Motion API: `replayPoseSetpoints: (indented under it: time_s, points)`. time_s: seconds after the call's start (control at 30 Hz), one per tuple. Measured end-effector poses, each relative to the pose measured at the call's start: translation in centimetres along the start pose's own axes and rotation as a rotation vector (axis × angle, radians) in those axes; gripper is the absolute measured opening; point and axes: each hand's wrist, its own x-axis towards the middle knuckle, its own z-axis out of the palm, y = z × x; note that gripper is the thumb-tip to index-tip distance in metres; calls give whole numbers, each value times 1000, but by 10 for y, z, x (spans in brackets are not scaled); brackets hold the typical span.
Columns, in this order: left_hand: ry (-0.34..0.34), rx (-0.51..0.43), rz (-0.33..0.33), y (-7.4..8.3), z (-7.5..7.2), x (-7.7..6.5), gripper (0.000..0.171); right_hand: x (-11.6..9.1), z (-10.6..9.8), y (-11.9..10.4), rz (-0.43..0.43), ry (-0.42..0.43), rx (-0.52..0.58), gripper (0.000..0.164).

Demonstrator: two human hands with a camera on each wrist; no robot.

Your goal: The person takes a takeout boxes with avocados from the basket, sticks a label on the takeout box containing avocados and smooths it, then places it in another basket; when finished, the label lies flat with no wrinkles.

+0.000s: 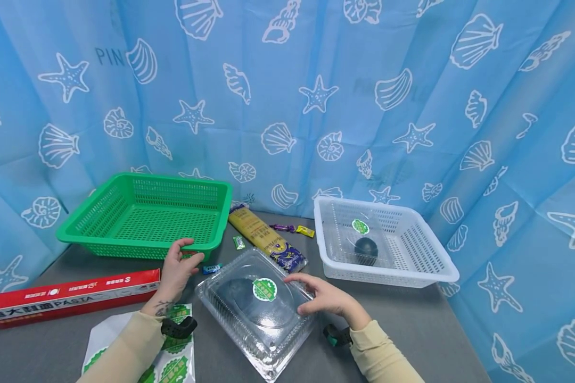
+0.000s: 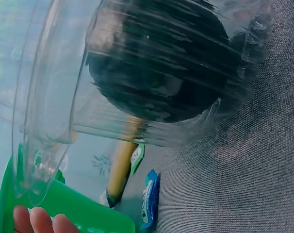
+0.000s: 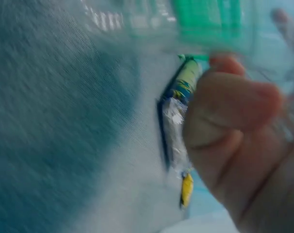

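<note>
A clear plastic box [image 1: 249, 330] with a closed lid stands turned cornerwise on the table between the hands. On its lid is a round green-and-white sticker [image 1: 265, 289]. Through the wall in the left wrist view shows a dark round thing [image 2: 161, 63]. The right hand [image 1: 328, 298] is over the box's right corner, finger and thumb apart; whether it touches the lid I cannot tell. Beside the near corner of the green basket [image 1: 146, 247], the left hand [image 1: 174, 274] has its thumb and fingers spread, with nothing seen between them.
A white basket [image 1: 388, 274] at right contains another clear stickered box [image 1: 337, 234] with a dark round thing. A pasta packet [image 1: 263, 234] and several small wrapped sweets [image 1: 305, 231] lie behind. At left are a red pasta box [image 1: 72, 298] and a sticker sheet [image 1: 174, 367].
</note>
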Motion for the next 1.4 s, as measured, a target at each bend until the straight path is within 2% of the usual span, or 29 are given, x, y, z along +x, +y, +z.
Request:
replayPoseSetpoints:
  time_s: [0.2, 0.27, 0.33, 0.47, 0.8, 0.93, 1.03, 1.13, 1.3, 1.4]
  points:
    - [-9, -19, 6, 0, -1, 1, 39, -1, 10, -8, -39, 119, 145, 57]
    - [-15, -23, 4, 0, -1, 0, 41, 0, 12, 1, -64, 148, 171, 56]
    - [-23, -26, -2, 0, -1, 0, 43, -1, 13, 9, -81, 156, 222, 56]
    - [-39, -36, -13, 0, -2, -2, 45, -8, 13, 11, -96, 175, 302, 56]
    - [-44, -48, 1, 2, -4, -3, 44, -28, 5, -8, -99, 205, 377, 55]
    - [-33, -22, 39, -8, -3, 2, 50, -36, -5, -17, -135, 200, 442, 50]
    - [-30, -20, 76, -30, -4, 15, 52, -42, -17, -23, -175, 198, 483, 47]
    - [-24, -29, 81, -42, -4, 23, 55, -49, -31, -28, -209, 232, 483, 46]
    - [-21, -65, 93, -30, -2, 16, 55, -64, -57, -36, -242, 319, 425, 48]
    - [-27, -69, 100, -22, -2, 11, 52, -75, -75, -42, -216, 381, 378, 49]
